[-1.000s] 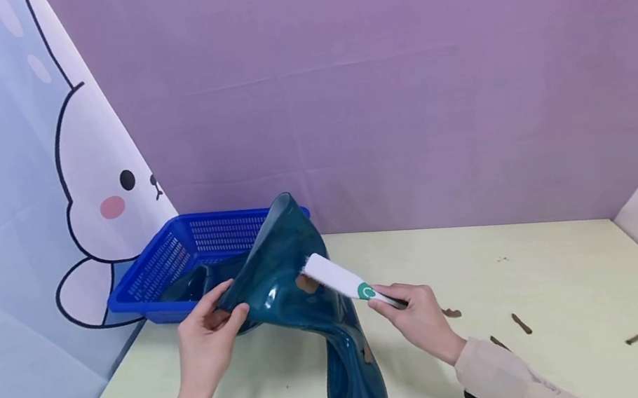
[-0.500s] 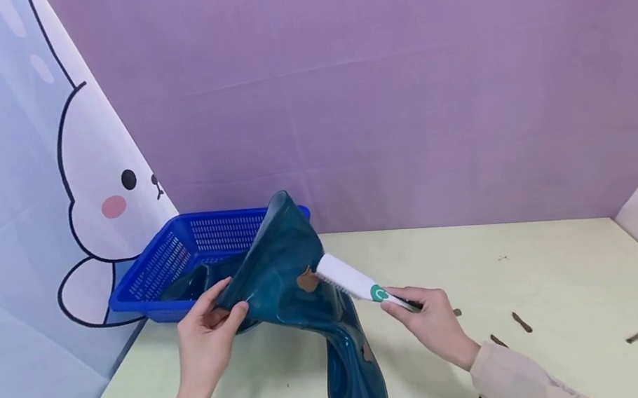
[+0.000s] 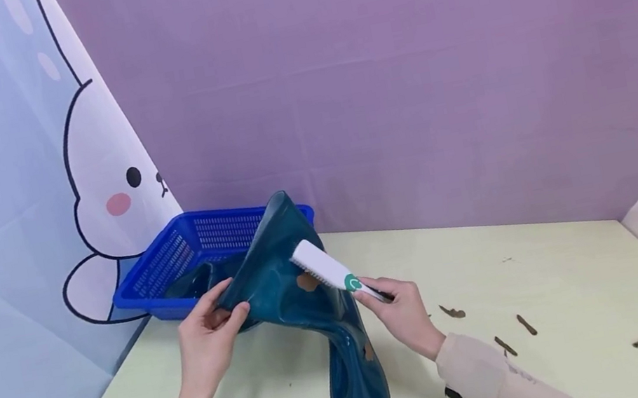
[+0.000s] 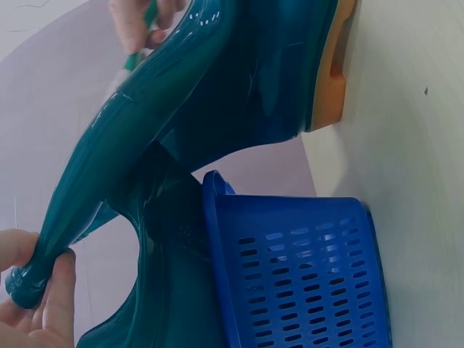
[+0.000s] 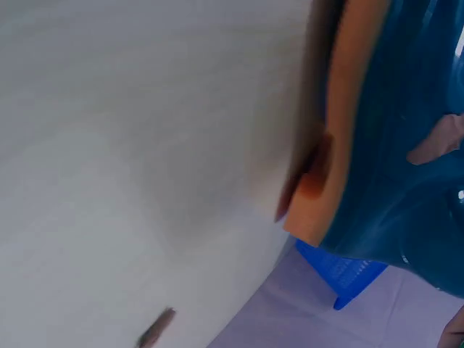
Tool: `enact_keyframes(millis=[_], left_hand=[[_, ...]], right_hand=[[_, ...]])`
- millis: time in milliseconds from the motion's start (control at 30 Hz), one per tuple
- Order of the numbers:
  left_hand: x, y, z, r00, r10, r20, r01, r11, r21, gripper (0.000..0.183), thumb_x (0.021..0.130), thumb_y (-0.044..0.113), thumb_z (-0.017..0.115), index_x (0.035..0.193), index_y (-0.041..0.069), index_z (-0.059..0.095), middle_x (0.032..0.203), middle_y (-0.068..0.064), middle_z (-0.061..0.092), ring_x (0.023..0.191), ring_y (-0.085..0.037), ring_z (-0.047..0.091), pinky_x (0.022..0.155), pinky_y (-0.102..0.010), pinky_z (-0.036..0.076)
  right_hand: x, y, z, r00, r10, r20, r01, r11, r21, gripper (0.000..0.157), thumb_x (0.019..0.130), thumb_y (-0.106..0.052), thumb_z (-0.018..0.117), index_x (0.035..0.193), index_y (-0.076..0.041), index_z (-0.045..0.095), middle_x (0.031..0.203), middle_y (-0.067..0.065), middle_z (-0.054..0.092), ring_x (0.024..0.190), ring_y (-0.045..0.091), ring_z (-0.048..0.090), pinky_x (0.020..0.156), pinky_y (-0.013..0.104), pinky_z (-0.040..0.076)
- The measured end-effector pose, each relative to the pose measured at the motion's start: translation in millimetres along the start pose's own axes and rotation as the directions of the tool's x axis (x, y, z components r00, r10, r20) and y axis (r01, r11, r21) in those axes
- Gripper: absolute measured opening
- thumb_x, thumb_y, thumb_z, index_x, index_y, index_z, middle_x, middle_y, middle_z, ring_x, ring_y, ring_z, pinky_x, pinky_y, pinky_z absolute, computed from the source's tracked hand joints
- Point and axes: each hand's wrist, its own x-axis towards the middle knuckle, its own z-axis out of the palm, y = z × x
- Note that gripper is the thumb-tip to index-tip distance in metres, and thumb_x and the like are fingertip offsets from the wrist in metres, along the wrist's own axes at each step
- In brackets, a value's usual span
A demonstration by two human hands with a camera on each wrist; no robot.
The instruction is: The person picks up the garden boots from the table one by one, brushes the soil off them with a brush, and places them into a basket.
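A teal rubber boot (image 3: 286, 283) stands on the table with its sole down and its shaft bent over to the left. My left hand (image 3: 210, 350) pinches the rim of the shaft between thumb and fingers. In my right hand (image 3: 402, 312) is a white brush (image 3: 323, 264) with a green mark, gripped by its handle. The brush's bristles lie at the shaft, over a brown patch (image 3: 308, 282). A second brown patch (image 3: 369, 351) shows lower on the boot's side. The orange sole (image 4: 330, 94) shows in the left wrist view.
A blue basket (image 3: 166, 304) stands behind the boot at the left, with another teal boot (image 3: 189, 283) in it. Several brown scraps (image 3: 527, 324) lie on the table to the right. A purple cloth wall (image 3: 401, 85) closes off the back.
My right hand drew the brush down and to the right, uncovering the brown patch, then brought it back up and left over the shaft. The left hand keeps its pinch on the rim.
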Motion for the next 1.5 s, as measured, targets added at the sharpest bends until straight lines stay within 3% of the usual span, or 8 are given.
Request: enact_keyframes(millis=[300, 767, 1033, 1233, 1400, 1500], left_hand=[[-2.2, 0.5, 1.0, 1.000, -0.003, 0.005, 0.003, 1.000, 0.008, 0.039, 0.083, 0.013, 0.065, 0.121, 0.012, 0.056, 0.092, -0.015, 0.063, 0.067, -0.008, 0.060, 0.058, -0.018, 0.050], [-2.1, -2.3, 2.1, 1.000, -0.006, 0.007, 0.006, 1.000, 0.011, 0.039, 0.083, 0.014, 0.065, 0.121, 0.013, 0.056, 0.092, -0.011, 0.064, 0.068, -0.002, 0.060, 0.060, -0.017, 0.051], [-0.2, -2.3, 1.5, 1.000, -0.008, 0.009, 0.008, 1.000, -0.002, 0.040, 0.083, 0.015, 0.065, 0.122, 0.013, 0.055, 0.097, -0.013, 0.063, 0.070, -0.003, 0.061, 0.061, -0.017, 0.051], [-0.1, -1.6, 0.9, 1.000, -0.010, -0.002, 0.010, 1.000, 0.001, 0.040, 0.083, 0.015, 0.066, 0.122, 0.013, 0.056, 0.094, -0.012, 0.064, 0.069, -0.006, 0.061, 0.058, -0.018, 0.050], [-0.7, -0.6, 2.3, 1.000, -0.020, 0.000, 0.020, 1.000, -0.005, 0.040, 0.082, 0.016, 0.067, 0.121, 0.014, 0.056, 0.086, -0.005, 0.063, 0.068, -0.009, 0.061, 0.058, -0.019, 0.050], [-1.5, 0.6, 3.1, 1.000, -0.018, 0.000, 0.018, 1.000, -0.004, 0.041, 0.082, 0.016, 0.067, 0.121, 0.015, 0.057, 0.086, -0.005, 0.063, 0.067, -0.009, 0.061, 0.058, -0.019, 0.050]], right_hand=[[-4.9, -2.9, -13.1, 1.000, -0.005, 0.022, 0.007, 0.996, -0.091, 0.023, 0.079, -0.005, 0.067, 0.102, 0.000, 0.068, 0.092, 0.013, 0.070, 0.062, 0.016, 0.050, 0.051, 0.016, 0.038], [-11.0, 6.9, -24.4, 0.999, 0.031, 0.037, -0.026, 0.993, -0.117, 0.022, 0.079, -0.006, 0.068, 0.100, -0.002, 0.070, 0.089, 0.011, 0.070, 0.061, 0.009, 0.050, 0.054, 0.018, 0.043], [-4.7, 36.5, -29.4, 0.999, 0.043, 0.000, -0.043, 0.998, -0.047, 0.026, 0.078, -0.015, 0.070, 0.104, -0.007, 0.069, 0.099, 0.010, 0.069, 0.069, 0.006, 0.055, 0.059, 0.018, 0.047], [0.1, 29.9, -25.0, 0.998, -0.034, -0.043, 0.035, 0.999, 0.011, 0.026, 0.078, -0.015, 0.070, 0.103, -0.007, 0.069, 0.096, 0.010, 0.070, 0.068, 0.005, 0.057, 0.060, 0.019, 0.048], [1.0, 24.7, -14.1, 0.986, -0.164, 0.034, 0.165, 0.986, -0.021, 0.027, 0.079, -0.019, 0.069, 0.104, -0.008, 0.069, 0.093, 0.008, 0.070, 0.062, 0.005, 0.052, 0.053, 0.019, 0.046], [-0.2, 27.2, -10.5, 0.978, -0.196, 0.064, 0.200, 0.978, -0.059, 0.025, 0.079, -0.020, 0.069, 0.102, -0.010, 0.070, 0.087, 0.005, 0.071, 0.057, 0.005, 0.050, 0.048, 0.018, 0.043]])
